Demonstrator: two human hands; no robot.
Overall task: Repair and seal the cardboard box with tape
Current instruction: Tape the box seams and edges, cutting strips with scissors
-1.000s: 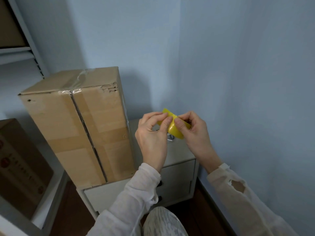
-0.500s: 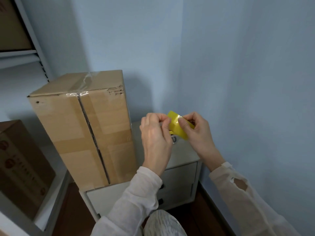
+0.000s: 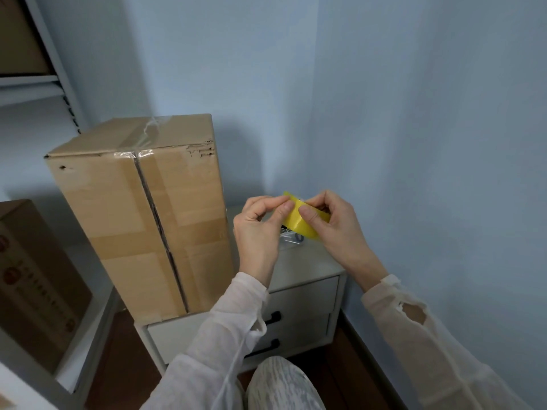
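A tall cardboard box (image 3: pixel 142 220) stands on end on a white cabinet (image 3: pixel 299 294), its centre seam facing me and its top right corner torn. Old clear tape clings to its top edge. To the right of the box, above the cabinet top, both hands hold a yellow roll of tape (image 3: pixel 302 221). My right hand (image 3: pixel 334 226) grips the roll with its thumb on the face. My left hand (image 3: pixel 259 229) pinches the tape at the roll's left edge with fingertips and thumb.
Small shiny items (image 3: pixel 291 239) lie on the cabinet top under the hands. A second printed carton (image 3: pixel 35 285) sits on a low shelf at the left. A shelf unit (image 3: pixel 53 69) rises at the upper left. Blue walls meet in a corner behind the cabinet.
Both hands stayed together on the yellow roll. My left fingers shifted along its left edge, and the roll turned slightly in my right hand.
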